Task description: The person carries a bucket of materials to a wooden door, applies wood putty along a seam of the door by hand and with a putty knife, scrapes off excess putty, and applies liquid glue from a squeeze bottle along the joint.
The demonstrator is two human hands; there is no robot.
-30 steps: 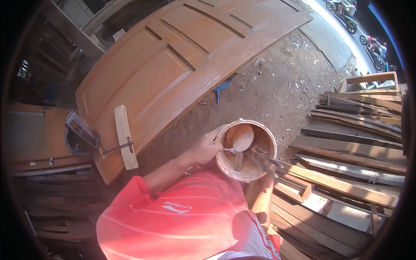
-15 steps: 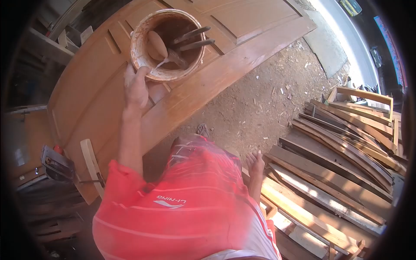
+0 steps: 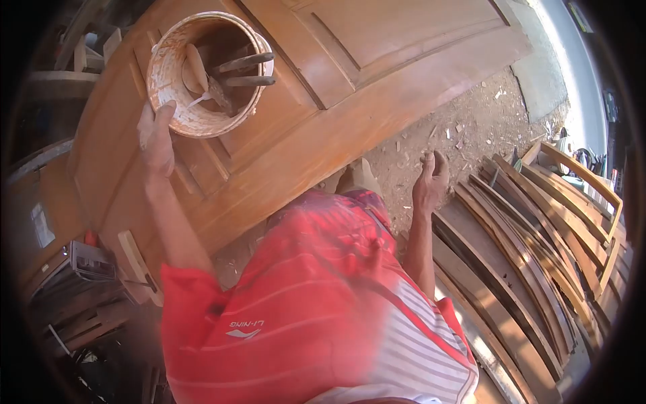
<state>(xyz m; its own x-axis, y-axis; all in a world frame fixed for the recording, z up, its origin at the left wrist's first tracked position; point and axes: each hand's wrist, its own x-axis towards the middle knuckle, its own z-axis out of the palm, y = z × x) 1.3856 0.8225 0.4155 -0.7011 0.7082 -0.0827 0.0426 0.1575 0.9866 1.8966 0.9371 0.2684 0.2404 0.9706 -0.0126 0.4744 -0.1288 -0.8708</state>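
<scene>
Presently, L hand (image 3: pixel 158 145) pinches bucket (image 3: pixel 167 73) by rim, prob. for control, tool handles (image 3: pixel 249 81) to its right; R hand (image 3: pixel 431 185) half-curled, unloaded.

Bucket (image 3: pixel 165 75) over door (image 3: pixel 303 149), perhaps touching; planks (image 3: pixel 494 286) to right.

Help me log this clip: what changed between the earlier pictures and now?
The bucket moved forward and left from before the red shirt, over the panelled door; the right hand, hidden at first, now shows apart from it. Unchanged: the left hand gripping the bucket, long-handled tools inside.
</scene>
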